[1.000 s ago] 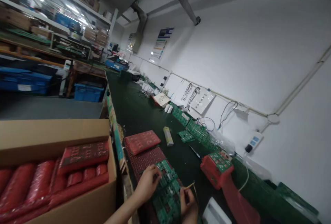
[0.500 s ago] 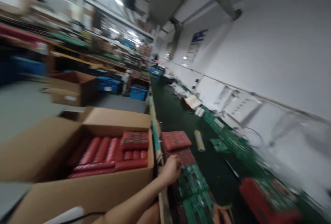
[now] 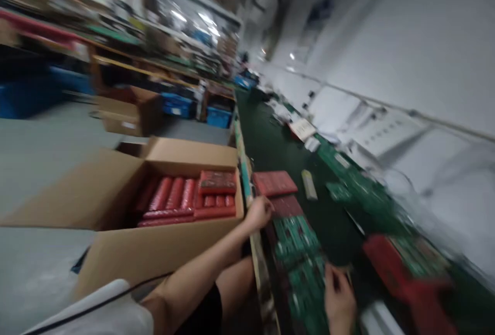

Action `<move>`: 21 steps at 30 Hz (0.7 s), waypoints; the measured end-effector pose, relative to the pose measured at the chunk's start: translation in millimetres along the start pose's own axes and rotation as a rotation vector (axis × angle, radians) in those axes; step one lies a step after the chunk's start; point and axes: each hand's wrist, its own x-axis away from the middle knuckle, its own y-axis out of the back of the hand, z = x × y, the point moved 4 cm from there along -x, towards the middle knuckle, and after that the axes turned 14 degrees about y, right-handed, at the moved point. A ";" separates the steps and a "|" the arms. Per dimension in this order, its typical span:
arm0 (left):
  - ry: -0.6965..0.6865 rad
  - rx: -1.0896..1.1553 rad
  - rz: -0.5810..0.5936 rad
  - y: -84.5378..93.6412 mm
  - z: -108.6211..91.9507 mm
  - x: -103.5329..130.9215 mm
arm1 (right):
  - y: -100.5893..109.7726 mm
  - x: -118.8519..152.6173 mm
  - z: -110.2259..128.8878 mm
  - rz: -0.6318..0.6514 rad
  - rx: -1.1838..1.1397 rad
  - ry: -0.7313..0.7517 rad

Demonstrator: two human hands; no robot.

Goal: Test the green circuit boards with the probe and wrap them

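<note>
Two green circuit boards (image 3: 297, 237) lie in a row on a dark red wrapping sheet (image 3: 286, 207) along the bench's near edge. My left hand (image 3: 258, 214) is closed at the sheet's left edge, with its fingertips pinched on it. Beside the nearer board, my right hand (image 3: 339, 296) has thumb and fingers drawn together; blur hides what they hold, though a small tan strip shows by them. Just beyond the sheet lies a flat red-wrapped packet (image 3: 274, 183).
An open cardboard box (image 3: 162, 252) full of red-wrapped packets stands left of the bench. On the green bench top (image 3: 259, 134) are a pale yellow-ended object (image 3: 309, 185), a thin tool (image 3: 355, 221) and red wrap with boards (image 3: 417, 257) at right. Another box (image 3: 129, 111) sits on the floor behind.
The camera view has tilted, so the bench and box appear higher and more of my right hand shows. My left hand stays at the sheet's edge.
</note>
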 end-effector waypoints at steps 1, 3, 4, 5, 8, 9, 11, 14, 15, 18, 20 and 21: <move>0.014 0.000 0.002 1.1 -1.1 -6.1 | 3.3 0.1 -2.7 0.028 -0.033 -0.017; 0.029 -0.004 0.023 -3.3 -2.4 -26.0 | 6.5 -0.9 -6.1 0.060 -0.063 -0.024; 0.033 -0.010 0.036 -8.6 -2.8 -38.0 | 6.3 -2.7 -7.9 0.051 -0.064 -0.013; 0.034 -0.017 0.047 -15.2 -3.4 -49.4 | 4.4 -5.1 -10.2 0.049 -0.069 -0.004; 0.022 -0.045 0.077 -37.7 -6.4 -69.0 | -2.3 -9.5 -18.2 0.031 -0.062 0.004; 0.009 -0.052 0.087 -45.6 -8.2 -69.8 | -3.8 -9.5 -20.3 0.027 -0.060 0.003; -0.027 -0.064 0.112 -63.1 -12.6 -65.5 | -5.2 -8.3 -23.2 0.028 -0.071 0.005; -0.072 -0.089 0.145 -91.6 -18.2 -55.4 | -4.6 -7.5 -25.3 0.044 -0.097 0.018; -0.074 -0.102 0.148 -99.9 -18.8 -53.0 | -3.9 -7.8 -25.7 0.049 -0.103 0.021; -0.049 -0.150 0.130 -116.7 -17.1 -50.3 | -2.5 -9.6 -25.5 0.070 -0.121 0.025; -0.026 -0.183 0.115 -121.9 -15.4 -51.0 | -2.2 -10.5 -24.9 0.083 -0.128 0.025; -0.016 -0.200 0.110 -123.6 -15.1 -51.7 | -2.2 -10.7 -24.8 0.085 -0.127 0.023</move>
